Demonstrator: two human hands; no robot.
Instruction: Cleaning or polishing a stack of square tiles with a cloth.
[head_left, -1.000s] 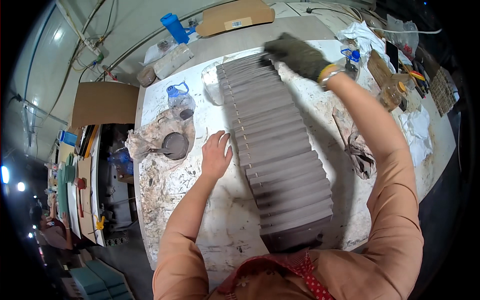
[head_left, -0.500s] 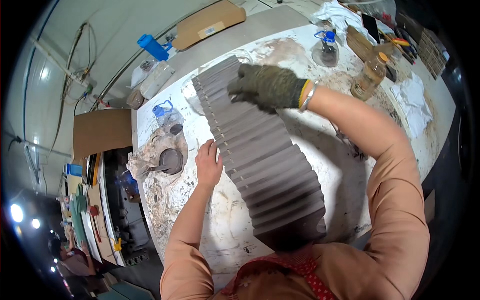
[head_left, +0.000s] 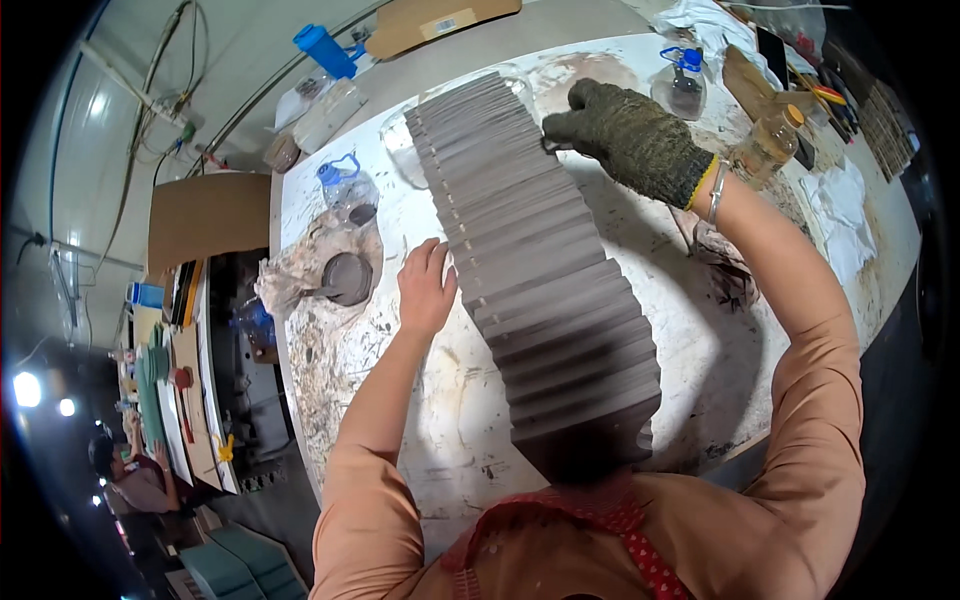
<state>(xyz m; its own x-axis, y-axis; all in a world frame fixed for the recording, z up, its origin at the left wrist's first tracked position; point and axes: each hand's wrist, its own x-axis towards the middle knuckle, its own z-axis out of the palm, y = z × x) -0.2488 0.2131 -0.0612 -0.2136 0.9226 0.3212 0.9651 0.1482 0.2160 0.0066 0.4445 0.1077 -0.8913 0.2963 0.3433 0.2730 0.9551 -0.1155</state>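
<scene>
A long row of overlapping grey strips [head_left: 535,230] runs from the table's far middle down to my body, with pale notches along its left edge. My right hand [head_left: 625,135], in a dark, stained work glove, is at the row's far right edge. Its thumb and fingers are closed together; what they hold, if anything, is too small to make out. My bare left hand [head_left: 425,285] rests on the table with fingers stretched out, their tips beside the row's left edge. A round dish of dark paste [head_left: 348,278] sits on a crumpled, stained cloth [head_left: 298,268] left of that hand.
The white table [head_left: 455,400] is smeared with dark stains. Blue-capped clear bottles stand left [head_left: 345,190] and far right [head_left: 682,85], near an orange-capped bottle [head_left: 768,140]. White cloth [head_left: 838,215] lies at the right. Another person [head_left: 145,480] is at the lower left.
My gloved right hand has moved right, from over the far part of the strips to their right edge. My left hand stays beside the left edge. The whole view has shifted slightly.
</scene>
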